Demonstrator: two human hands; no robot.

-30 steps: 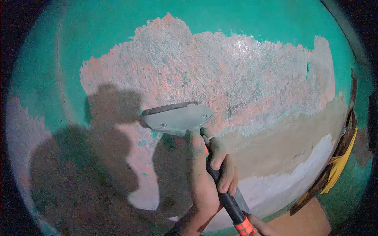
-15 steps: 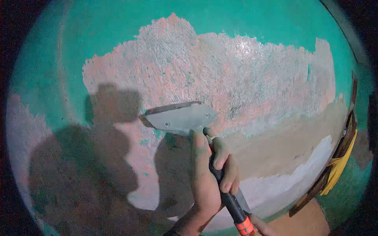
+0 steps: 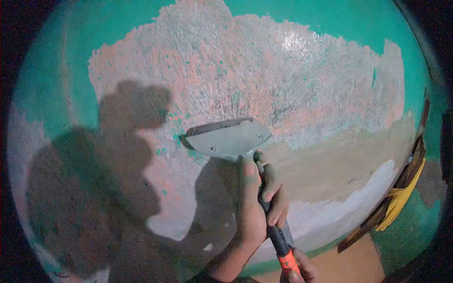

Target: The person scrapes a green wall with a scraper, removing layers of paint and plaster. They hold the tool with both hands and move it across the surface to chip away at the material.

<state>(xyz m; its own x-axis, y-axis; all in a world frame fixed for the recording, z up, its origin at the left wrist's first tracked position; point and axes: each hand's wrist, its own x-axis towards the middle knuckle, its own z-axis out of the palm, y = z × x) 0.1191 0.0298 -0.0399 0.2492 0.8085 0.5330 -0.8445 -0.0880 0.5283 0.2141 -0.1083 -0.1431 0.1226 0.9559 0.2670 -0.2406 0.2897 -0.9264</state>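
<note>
Scraper (image 3: pixel 229 137) blade flat on teal wall (image 3: pixel 306 21), at lower edge of stripped patch (image 3: pixel 283 80). Left hand (image 3: pixel 257 203) clamped round handle just behind head, for pressure; right hand (image 3: pixel 298 271) gripping orange end, likely steering

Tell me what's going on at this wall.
A person is working a long-handled scraper against a green painted wall. The left hand grips the black shaft just below the wide metal blade, thumb lying up along it, and the right hand holds the orange grip at the bottom edge of the view. The blade lies flat on the wall inside a big bare patch where the green is off, showing pinkish-white with a few green flecks. The person's shadow falls to the left.
</note>
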